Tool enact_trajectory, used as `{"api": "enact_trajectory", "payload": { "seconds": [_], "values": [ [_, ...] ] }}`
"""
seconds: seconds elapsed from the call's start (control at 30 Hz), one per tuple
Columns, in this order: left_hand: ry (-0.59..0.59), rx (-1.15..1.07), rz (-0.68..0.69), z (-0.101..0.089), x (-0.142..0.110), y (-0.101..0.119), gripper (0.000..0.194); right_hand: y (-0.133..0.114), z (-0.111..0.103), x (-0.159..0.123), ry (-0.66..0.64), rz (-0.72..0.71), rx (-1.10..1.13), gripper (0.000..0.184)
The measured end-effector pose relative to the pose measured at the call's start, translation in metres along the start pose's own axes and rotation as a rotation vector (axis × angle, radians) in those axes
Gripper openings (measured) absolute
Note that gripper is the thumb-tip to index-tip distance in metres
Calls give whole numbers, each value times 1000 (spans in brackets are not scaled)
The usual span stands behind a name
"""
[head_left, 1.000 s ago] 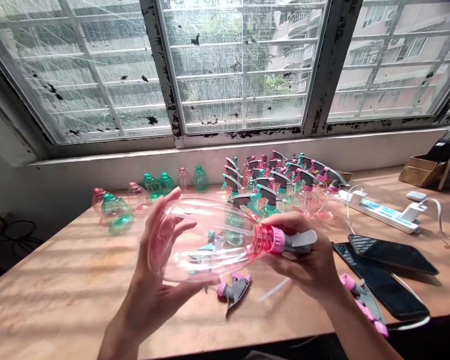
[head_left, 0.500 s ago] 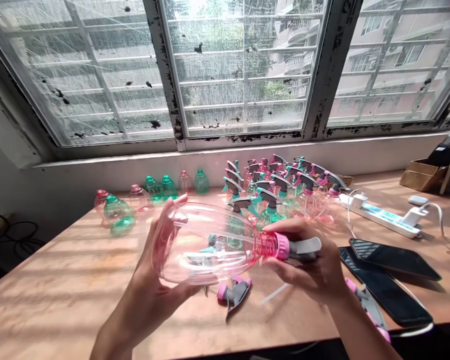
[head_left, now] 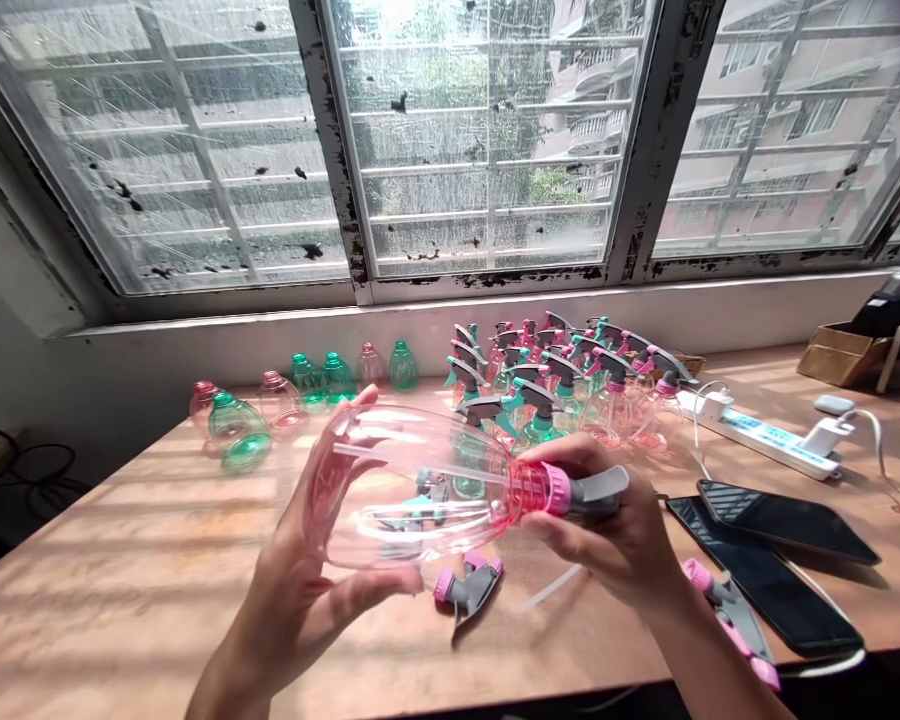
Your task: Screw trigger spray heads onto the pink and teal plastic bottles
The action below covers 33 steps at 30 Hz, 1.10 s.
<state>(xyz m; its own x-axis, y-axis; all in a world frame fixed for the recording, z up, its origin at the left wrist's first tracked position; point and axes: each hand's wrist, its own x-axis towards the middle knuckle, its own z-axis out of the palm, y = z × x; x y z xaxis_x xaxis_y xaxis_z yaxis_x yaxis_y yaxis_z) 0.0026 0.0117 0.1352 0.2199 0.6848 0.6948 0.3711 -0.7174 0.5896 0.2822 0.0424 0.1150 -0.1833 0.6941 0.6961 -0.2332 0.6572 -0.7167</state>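
Observation:
I hold a clear pink spray bottle (head_left: 420,485) sideways above the wooden table (head_left: 120,560). My left hand (head_left: 311,565) cups its round base, fingers curled round it. My right hand (head_left: 607,530) grips the pink collar and grey trigger head (head_left: 581,492) at the bottle's neck. Under the bottle a loose grey and pink trigger head (head_left: 469,582) lies on the table, with a thin white tube (head_left: 551,588) beside it. More loose trigger heads (head_left: 731,615) lie by my right forearm.
Several finished spray bottles (head_left: 562,385) stand grouped at the back. Headless green and pink bottles (head_left: 270,405) sit at the back left. Two phones (head_left: 780,545), a white power strip (head_left: 765,435) with cables and a cardboard box (head_left: 844,350) occupy the right side.
The bottle has stayed sideways in both hands and shifted only slightly. My right hand has turned a little on the trigger head and collar.

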Motion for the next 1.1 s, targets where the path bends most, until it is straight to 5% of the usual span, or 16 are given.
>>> {"api": "enact_trajectory", "payload": {
  "seconds": [0.27,0.43,0.6,0.73,0.9,1.1],
  "values": [
    [17,66,-56,4,-3,-8,111,3,1,0,19,-63,-86,38],
    [-53,43,-65,-1,1,-3,88,6,-1,-2,22,-85,-206,36],
    [11,9,38,4,7,-1,110,0,-2,1,-22,-24,-50,33],
    [69,62,95,9,7,-1,100,0,-3,1,-31,-3,-28,32],
    [20,129,115,10,8,3,127,0,-2,-3,-3,-35,-144,38],
    [62,29,57,8,6,2,114,-4,-4,-1,-51,-30,-162,37]
  ]
}}
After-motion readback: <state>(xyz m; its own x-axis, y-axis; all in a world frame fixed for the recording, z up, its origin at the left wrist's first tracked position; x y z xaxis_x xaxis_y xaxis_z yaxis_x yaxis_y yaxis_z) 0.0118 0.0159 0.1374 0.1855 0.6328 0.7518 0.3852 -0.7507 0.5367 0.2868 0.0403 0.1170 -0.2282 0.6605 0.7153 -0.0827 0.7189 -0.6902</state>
